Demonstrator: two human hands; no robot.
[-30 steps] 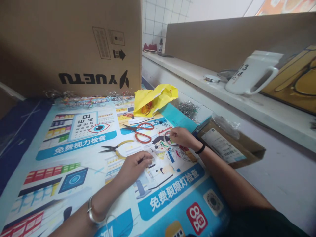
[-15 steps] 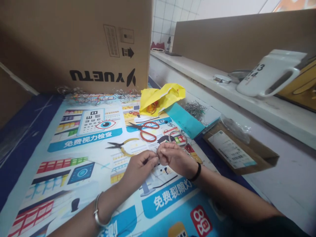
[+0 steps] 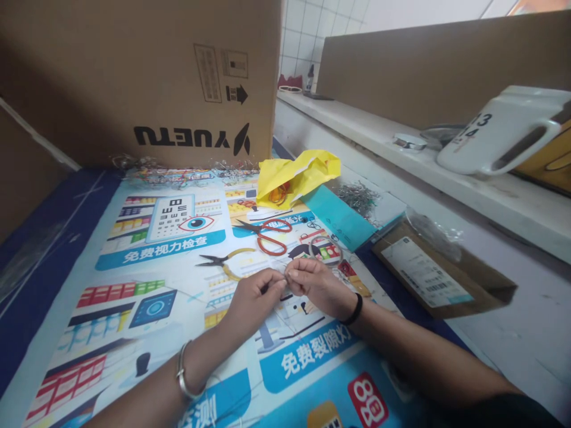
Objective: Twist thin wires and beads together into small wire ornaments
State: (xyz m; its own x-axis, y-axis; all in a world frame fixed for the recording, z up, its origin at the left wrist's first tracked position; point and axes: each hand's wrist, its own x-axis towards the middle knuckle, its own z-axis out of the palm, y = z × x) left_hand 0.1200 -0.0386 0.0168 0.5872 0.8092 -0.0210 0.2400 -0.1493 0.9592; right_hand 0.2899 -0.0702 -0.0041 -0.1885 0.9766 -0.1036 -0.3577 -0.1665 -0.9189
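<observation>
My left hand (image 3: 261, 295) and my right hand (image 3: 319, 286) meet fingertip to fingertip above a printed sheet (image 3: 187, 333). Both are closed in a pinch; whatever they hold between them is too small to make out, perhaps a thin dark strand. Just beyond the left hand lie yellow-handled pliers (image 3: 234, 257), jaws pointing left. Behind those rest red-handled scissors (image 3: 267, 241) with the handles apart. A ring of pale wire (image 3: 313, 246) lies just past my right hand.
A yellow bag (image 3: 307, 169) holds orange loops. Beside it are a blue-green card box (image 3: 336, 217), a heap of silvery wire bits (image 3: 359, 197) and a brown parcel (image 3: 428, 273). A tall carton (image 3: 178, 77) stands behind. On the right ledge (image 3: 379, 134) sits a white mug (image 3: 495, 134).
The whole view has shifted slightly to the right. Both hands stay pinched together in about the same spot over the sheet; the tools have not moved.
</observation>
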